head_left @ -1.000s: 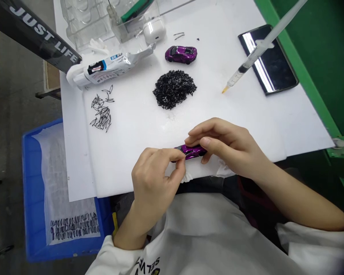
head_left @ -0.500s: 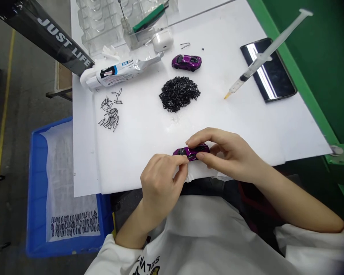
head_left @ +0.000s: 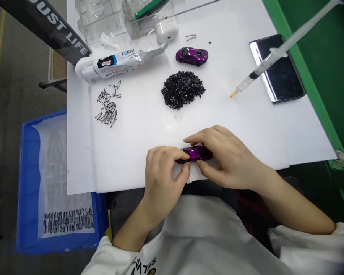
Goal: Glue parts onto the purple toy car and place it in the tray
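Purple metallic paint marks the toy car (head_left: 195, 154), which is held just above the near edge of the white tabletop (head_left: 137, 152), between the two hands. The left hand (head_left: 163, 175) is closed on the car's left end, the thumb and forefinger pinched together there in a tight grip. The right hand (head_left: 226, 158) is curled over the car's right end, its fingers laid along the far side and its thumb pressed against the near side; this grip too is closed on the car. Whether a smaller part is pinched against the car cannot be told.

Writing is seen in four places. White capitals reading "JUST LIFE", the first letter partly cut off, are printed on the black bar (head_left: 46, 26) at the upper left. A printed label in blue, black and red is carried by the squeezed white tube (head_left: 120, 63), but its text is too small to be read. Part of a word in black letters is shown on the white shirt (head_left: 206, 236), upside down and not legible. Rows of small black marks are seen on the white sheet in the blue bin (head_left: 27, 183).

A heap of black parts (head_left: 182, 89), a second purple car (head_left: 192, 56), a syringe (head_left: 275, 57) and a phone (head_left: 278, 68) are laid farther back.
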`<state>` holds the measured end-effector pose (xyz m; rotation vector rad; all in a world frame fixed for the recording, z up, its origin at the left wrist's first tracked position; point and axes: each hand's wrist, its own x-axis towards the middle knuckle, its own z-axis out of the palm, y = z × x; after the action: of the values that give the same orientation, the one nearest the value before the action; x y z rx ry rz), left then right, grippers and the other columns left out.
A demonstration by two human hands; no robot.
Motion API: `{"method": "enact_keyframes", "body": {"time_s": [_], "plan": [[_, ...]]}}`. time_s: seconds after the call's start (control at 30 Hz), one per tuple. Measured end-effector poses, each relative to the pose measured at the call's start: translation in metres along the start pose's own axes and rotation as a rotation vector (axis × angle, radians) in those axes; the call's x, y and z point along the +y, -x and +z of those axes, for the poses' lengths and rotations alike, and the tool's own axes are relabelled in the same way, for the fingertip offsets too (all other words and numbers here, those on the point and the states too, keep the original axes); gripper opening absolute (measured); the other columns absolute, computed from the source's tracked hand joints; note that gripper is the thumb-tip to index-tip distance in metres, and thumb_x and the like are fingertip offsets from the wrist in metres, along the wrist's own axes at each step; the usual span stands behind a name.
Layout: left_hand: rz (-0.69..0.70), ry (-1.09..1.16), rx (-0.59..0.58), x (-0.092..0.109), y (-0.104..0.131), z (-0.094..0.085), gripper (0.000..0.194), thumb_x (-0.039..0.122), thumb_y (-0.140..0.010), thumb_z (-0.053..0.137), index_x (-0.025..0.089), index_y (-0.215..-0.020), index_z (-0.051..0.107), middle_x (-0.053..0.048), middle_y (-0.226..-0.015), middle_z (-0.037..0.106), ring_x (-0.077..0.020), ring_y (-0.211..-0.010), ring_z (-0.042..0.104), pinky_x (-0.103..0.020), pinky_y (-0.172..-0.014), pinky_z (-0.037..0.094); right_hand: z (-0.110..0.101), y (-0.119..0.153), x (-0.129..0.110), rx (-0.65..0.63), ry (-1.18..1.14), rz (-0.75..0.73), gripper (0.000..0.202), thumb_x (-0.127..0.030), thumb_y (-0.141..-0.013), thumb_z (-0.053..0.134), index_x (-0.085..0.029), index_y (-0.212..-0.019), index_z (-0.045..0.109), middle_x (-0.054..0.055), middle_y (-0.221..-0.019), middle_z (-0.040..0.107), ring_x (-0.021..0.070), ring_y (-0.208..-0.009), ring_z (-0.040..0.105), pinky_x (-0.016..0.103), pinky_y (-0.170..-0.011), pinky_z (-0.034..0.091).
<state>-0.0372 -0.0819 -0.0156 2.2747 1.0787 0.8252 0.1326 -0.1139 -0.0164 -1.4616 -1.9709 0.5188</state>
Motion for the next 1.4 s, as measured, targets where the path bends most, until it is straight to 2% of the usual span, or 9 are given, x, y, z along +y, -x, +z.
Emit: {"method": "enact_keyframes", "body": {"time_s": [0.1,0.17,0.27,0.47,0.7,0.83,1.17,1.3,1.4], "plan": [[-0.095,-0.007,-0.082,0.002,-0.004,-0.003,0.031,0.004,-0.074,0.061,0.023,-0.097,0.052,0.000,-0.098,0.061,-0.0185,-0.099,0.051,-0.036,-0.088,0.043,0.000,0.000,0.000,-0.008,0.010,0.007,0.036,-0.016,-0.074,0.052,-0.012,-0.110,0.054,0.007,-0.094,0.061,0.0194,-0.085,0.053,0.037,-0.079,0.042],[-0.139,-0.007,-0.134,0.004,-0.006,-0.004,0.034,0.005,-0.074,0.060,0.024,-0.100,0.051,0.000,-0.098,0.061,-0.0195,-0.100,0.049,-0.036,-0.088,0.044,0.000,0.000,0.000,-0.024,0.018,0.015,0.035,-0.016,-0.075,0.052,-0.014,-0.110,0.053,0.006,-0.094,0.062,0.0194,-0.084,0.053,0.036,-0.078,0.041],[-0.182,-0.021,-0.145,0.005,-0.008,-0.004,0.033,0.006,-0.072,0.059,0.024,-0.098,0.050,0.000,-0.093,0.060,-0.0199,-0.096,0.050,-0.038,-0.086,0.044,0.000,-0.001,0.000,-0.030,0.034,0.004,0.032,-0.016,-0.077,0.050,-0.013,-0.108,0.053,0.007,-0.091,0.061,0.0194,-0.081,0.053,0.036,-0.075,0.041],[-0.176,0.002,-0.137,0.003,-0.008,-0.003,0.029,0.007,-0.072,0.059,0.024,-0.093,0.048,0.001,-0.090,0.059,-0.0189,-0.090,0.053,-0.038,-0.082,0.045,0.000,-0.001,0.000,-0.029,0.021,-0.026,0.031,-0.016,-0.079,0.047,-0.014,-0.110,0.050,0.006,-0.086,0.059,0.0189,-0.076,0.051,0.036,-0.073,0.042],[-0.169,0.081,-0.230,-0.008,-0.004,-0.011,0.037,0.011,-0.075,0.058,0.024,-0.108,0.048,-0.002,-0.108,0.060,-0.0205,-0.102,0.053,-0.038,-0.086,0.044,-0.002,0.001,0.002,-0.025,-0.032,0.003,0.039,-0.015,-0.076,0.051,-0.015,-0.115,0.048,0.005,-0.091,0.060,0.0182,-0.081,0.053,0.036,-0.077,0.043],[-0.175,0.066,-0.241,-0.006,-0.005,-0.012,0.038,0.010,-0.074,0.055,0.023,-0.109,0.048,-0.002,-0.108,0.060,-0.0204,-0.103,0.052,-0.039,-0.088,0.042,-0.003,0.001,0.002,-0.027,-0.048,0.008,0.043,-0.014,-0.074,0.052,-0.012,-0.116,0.047,0.006,-0.095,0.061,0.0179,-0.082,0.053,0.036,-0.079,0.043],[-0.165,0.047,-0.161,-0.006,-0.005,-0.004,0.039,0.008,-0.069,0.053,0.024,-0.105,0.050,-0.002,-0.098,0.062,-0.0211,-0.094,0.053,-0.040,-0.084,0.042,-0.002,0.000,0.003,-0.020,-0.083,0.013,0.044,-0.011,-0.070,0.047,-0.016,-0.114,0.048,0.006,-0.094,0.060,0.0194,-0.083,0.053,0.037,-0.079,0.043],[-0.199,0.164,-0.048,-0.015,-0.001,-0.004,0.035,0.009,-0.070,0.048,0.022,-0.102,0.054,-0.004,-0.101,0.060,-0.0203,-0.096,0.054,-0.035,-0.077,0.043,-0.003,0.000,0.003,0.010,-0.112,0.001,0.046,-0.008,-0.066,0.045,-0.013,-0.112,0.050,0.008,-0.093,0.060,0.0190,-0.085,0.053,0.036,-0.079,0.045],[-0.215,0.271,0.056,-0.018,-0.002,-0.003,0.028,0.012,-0.074,0.049,0.023,-0.098,0.057,-0.003,-0.099,0.062,-0.0200,-0.094,0.056,-0.033,-0.073,0.043,-0.008,0.000,0.000,0.029,-0.053,0.044,0.040,-0.011,-0.071,0.046,-0.011,-0.110,0.051,0.009,-0.091,0.060,0.0186,-0.085,0.053,0.035,-0.080,0.046]]}}
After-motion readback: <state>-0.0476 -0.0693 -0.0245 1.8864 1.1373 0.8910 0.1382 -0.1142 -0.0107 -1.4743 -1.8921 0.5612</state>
